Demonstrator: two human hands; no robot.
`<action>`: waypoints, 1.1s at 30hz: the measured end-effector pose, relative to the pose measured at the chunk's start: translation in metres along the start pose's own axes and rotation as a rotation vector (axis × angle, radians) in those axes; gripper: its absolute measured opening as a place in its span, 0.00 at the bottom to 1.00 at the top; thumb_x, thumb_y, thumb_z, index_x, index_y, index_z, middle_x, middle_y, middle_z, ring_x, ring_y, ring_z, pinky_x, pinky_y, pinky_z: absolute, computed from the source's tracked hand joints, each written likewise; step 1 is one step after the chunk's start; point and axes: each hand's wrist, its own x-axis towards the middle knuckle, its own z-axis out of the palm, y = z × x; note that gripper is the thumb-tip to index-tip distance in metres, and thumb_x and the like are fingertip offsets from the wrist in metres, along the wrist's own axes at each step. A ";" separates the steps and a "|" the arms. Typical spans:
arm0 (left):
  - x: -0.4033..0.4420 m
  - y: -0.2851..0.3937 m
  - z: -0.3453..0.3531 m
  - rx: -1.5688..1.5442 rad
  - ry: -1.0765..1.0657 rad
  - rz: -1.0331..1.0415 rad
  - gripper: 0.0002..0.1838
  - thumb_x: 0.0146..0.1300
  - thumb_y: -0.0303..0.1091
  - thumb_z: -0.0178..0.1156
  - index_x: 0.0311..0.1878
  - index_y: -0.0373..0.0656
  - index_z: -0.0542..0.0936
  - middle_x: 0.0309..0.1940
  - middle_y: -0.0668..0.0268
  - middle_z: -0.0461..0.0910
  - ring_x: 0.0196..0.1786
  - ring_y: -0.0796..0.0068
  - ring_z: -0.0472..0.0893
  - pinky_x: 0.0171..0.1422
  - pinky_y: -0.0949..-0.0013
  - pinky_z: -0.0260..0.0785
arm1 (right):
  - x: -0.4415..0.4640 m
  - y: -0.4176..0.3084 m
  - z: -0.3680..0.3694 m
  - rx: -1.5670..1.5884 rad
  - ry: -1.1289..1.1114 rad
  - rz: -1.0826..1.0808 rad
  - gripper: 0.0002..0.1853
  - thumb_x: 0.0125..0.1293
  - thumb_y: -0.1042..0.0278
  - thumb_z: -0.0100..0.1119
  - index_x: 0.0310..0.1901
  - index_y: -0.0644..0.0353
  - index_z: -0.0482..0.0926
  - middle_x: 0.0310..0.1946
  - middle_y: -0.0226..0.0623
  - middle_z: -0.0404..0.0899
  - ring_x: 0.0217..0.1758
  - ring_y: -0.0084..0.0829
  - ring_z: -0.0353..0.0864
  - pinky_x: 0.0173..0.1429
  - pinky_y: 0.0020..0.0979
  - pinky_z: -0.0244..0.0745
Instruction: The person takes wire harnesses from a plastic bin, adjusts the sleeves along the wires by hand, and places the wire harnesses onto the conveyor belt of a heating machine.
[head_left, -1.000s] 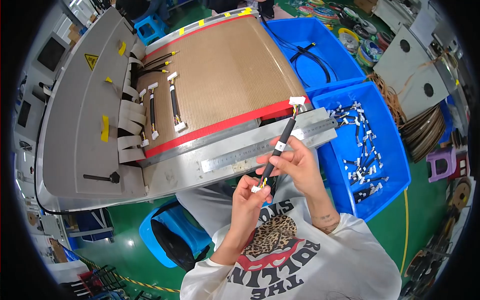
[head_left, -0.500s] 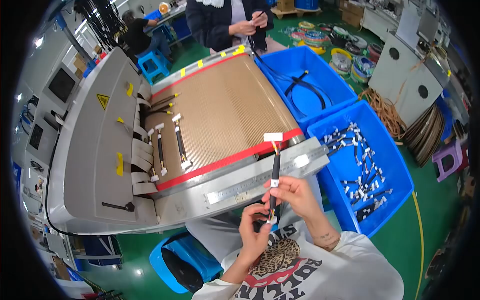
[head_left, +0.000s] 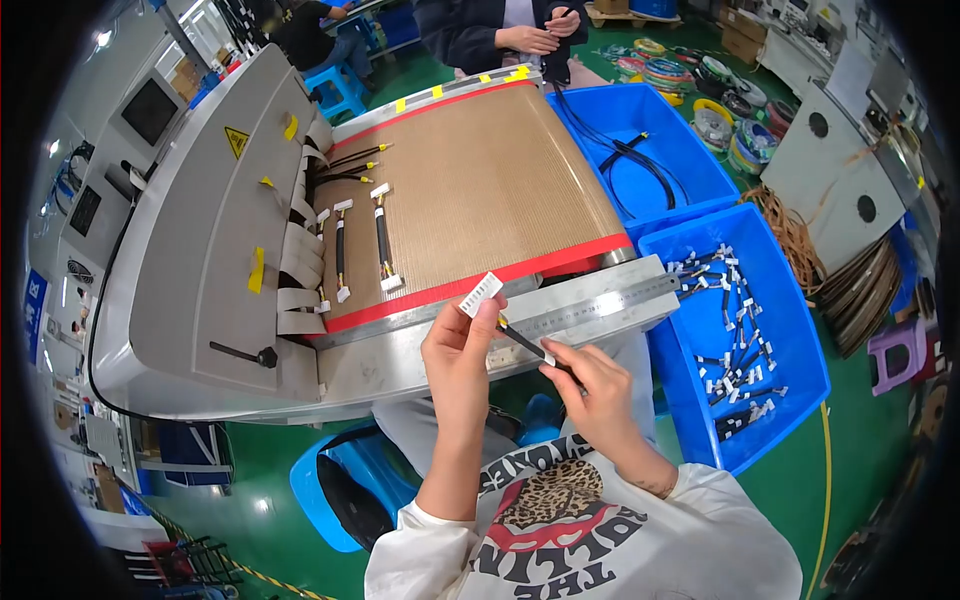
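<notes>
A short wire harness point(head_left: 524, 343) with a black sleeve is held between both hands in front of my chest. My left hand point(head_left: 460, 350) pinches its white connector point(head_left: 481, 295), whose row of slots faces up. Lower down, my right hand point(head_left: 594, 392) grips the black sleeve near a white label; the harness's far end is hidden by that hand. On the brown conveyor belt point(head_left: 480, 180) lie similar harnesses point(head_left: 385, 240) with white connectors, close to the machine's flap curtain.
A metal ledge with a steel ruler point(head_left: 600, 305) runs along the belt's near side. To the right stand a blue bin point(head_left: 735, 450) with many harnesses and another blue bin point(head_left: 690, 130) with black cables. A co-worker point(head_left: 500, 40) stands behind the belt.
My left hand has moved from the harness's lower end up to the upper white connector. The harness has tilted to the left, and my right hand now holds its lower sleeve.
</notes>
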 end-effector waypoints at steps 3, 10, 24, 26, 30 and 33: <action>-0.002 -0.005 -0.007 -0.258 -0.004 -0.051 0.11 0.60 0.33 0.53 0.41 0.34 0.75 0.34 0.63 0.77 0.34 0.80 0.75 0.39 0.74 0.68 | -0.003 -0.005 0.000 0.272 -0.156 0.249 0.07 0.58 0.70 0.53 0.37 0.62 0.76 0.18 0.31 0.73 0.15 0.22 0.68 0.20 0.24 0.62; 0.002 -0.014 -0.032 -0.560 -0.143 -0.373 0.14 0.61 0.38 0.52 0.40 0.34 0.75 0.33 0.62 0.77 0.39 0.75 0.75 0.46 0.71 0.67 | -0.013 0.016 0.013 1.876 -0.765 1.020 0.15 0.67 0.61 0.42 0.36 0.67 0.71 0.12 0.19 0.54 0.13 0.11 0.46 0.16 0.17 0.40; 0.008 -0.012 -0.018 -0.205 -0.164 -0.252 0.22 0.66 0.47 0.41 0.37 0.37 0.75 0.34 0.58 0.75 0.39 0.71 0.75 0.47 0.67 0.67 | -0.015 -0.009 0.009 0.424 -0.293 0.516 0.12 0.66 0.66 0.41 0.39 0.62 0.76 0.11 0.27 0.62 0.15 0.15 0.61 0.21 0.21 0.56; 0.010 -0.013 -0.019 -0.218 -0.217 -0.291 0.21 0.65 0.47 0.42 0.35 0.37 0.74 0.30 0.61 0.75 0.36 0.71 0.75 0.45 0.68 0.68 | -0.015 -0.010 0.010 0.416 -0.356 0.516 0.12 0.66 0.67 0.42 0.41 0.63 0.74 0.13 0.29 0.65 0.17 0.16 0.64 0.23 0.21 0.58; 0.015 -0.015 -0.028 -0.402 -0.229 -0.298 0.18 0.65 0.46 0.43 0.31 0.40 0.71 0.25 0.65 0.72 0.32 0.73 0.75 0.41 0.67 0.70 | -0.017 0.002 0.009 0.738 -0.437 0.584 0.19 0.64 0.64 0.45 0.54 0.65 0.64 0.31 0.40 0.74 0.31 0.23 0.74 0.36 0.23 0.68; 0.025 -0.008 -0.033 -0.455 -0.082 -0.254 0.16 0.65 0.44 0.44 0.30 0.42 0.69 0.23 0.67 0.70 0.30 0.74 0.74 0.41 0.65 0.71 | -0.015 0.018 0.007 0.722 -0.332 0.359 0.31 0.61 0.61 0.51 0.61 0.67 0.53 0.49 0.47 0.68 0.47 0.32 0.73 0.50 0.30 0.66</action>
